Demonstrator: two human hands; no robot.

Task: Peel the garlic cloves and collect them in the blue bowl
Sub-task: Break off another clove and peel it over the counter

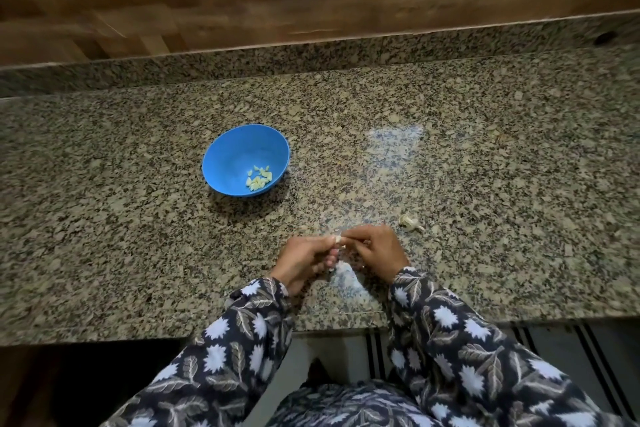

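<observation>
**Me:** My fingers (351,236) are curled in tight on one clove (336,239). The left hand (304,258) pinches it from one side and the right hand (379,251) from the other, fingertips nearly meeting.

**You:** Why hold it up between the two, and not flat on the bench (485,184)?

**Me:** So I can turn it. I'd say the left steadies the clove while the right picks at the skin. Both hands hover low over the bench's front edge, close to me, where I can see so small a thing.

**You:** Is the skin off yet?

**Me:** I can't tell. Only a pale bit shows between the fingertips, and it is blurred.

**You:** And the bowl (227,152)?

**Me:** It stands on the bench ahead and to my left, well apart from my hands. A small heap of peeled cloves (259,178) lies in its bottom, toward the near side. I reckon it sits that far off so loose skin drops on the bench and not in with the clean ones, yet the left hand could reach it.

**You:** What's that by your right hand?

**Me:** A garlic piece (410,222), near the hand but not touching it. It looks like a few cloves in their skin, so there's more to peel. It lies on the picking side, easy to take up next.

**You:** Any worry?

**Me:** A bare clove is slick and could slip out before it reaches the bowl.
</observation>
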